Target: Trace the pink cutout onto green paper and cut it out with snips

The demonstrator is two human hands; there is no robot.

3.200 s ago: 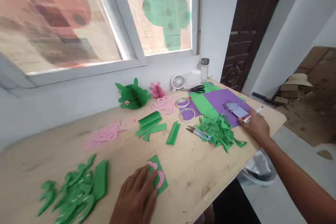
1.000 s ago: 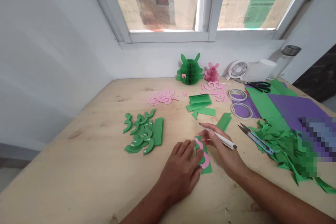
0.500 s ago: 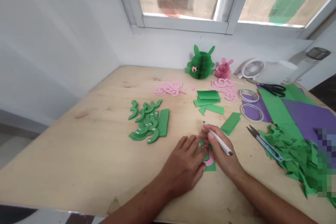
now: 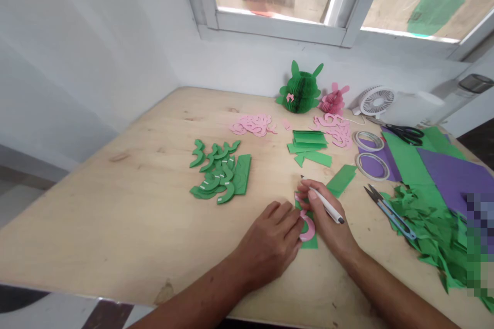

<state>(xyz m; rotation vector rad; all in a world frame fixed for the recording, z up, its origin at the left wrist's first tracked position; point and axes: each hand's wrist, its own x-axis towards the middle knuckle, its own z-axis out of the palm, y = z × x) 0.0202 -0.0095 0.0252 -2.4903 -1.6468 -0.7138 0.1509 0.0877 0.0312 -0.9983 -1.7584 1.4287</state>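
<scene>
My right hand [image 4: 326, 213] is closed around a white pen [image 4: 328, 205], its dark tip pointing up and left, seemingly clear of the paper. Beneath this hand lies a green paper strip [image 4: 311, 244] with a pink curved paper cutout [image 4: 309, 232] on top. The upper part of both is hidden by my fingers. My left hand [image 4: 276, 231] rests palm down at the left edge of the strip, its bent fingers touching the cutout's side and gripping nothing that I can see.
Green curved cutouts [image 4: 216, 177] lie to the left. Further back are pink cutouts [image 4: 252, 125], green strips [image 4: 309, 140] and a green paper figure [image 4: 300, 92]. On the right are tape rolls [image 4: 372, 166], thread snips [image 4: 389, 213], black scissors [image 4: 405, 133], green scraps [image 4: 420, 236] and a fan [image 4: 376, 101].
My left fingers have drawn back slightly to the left, so more of the pink cutout shows. My right hand keeps the pen in nearly the same place. The view has shifted a little.
</scene>
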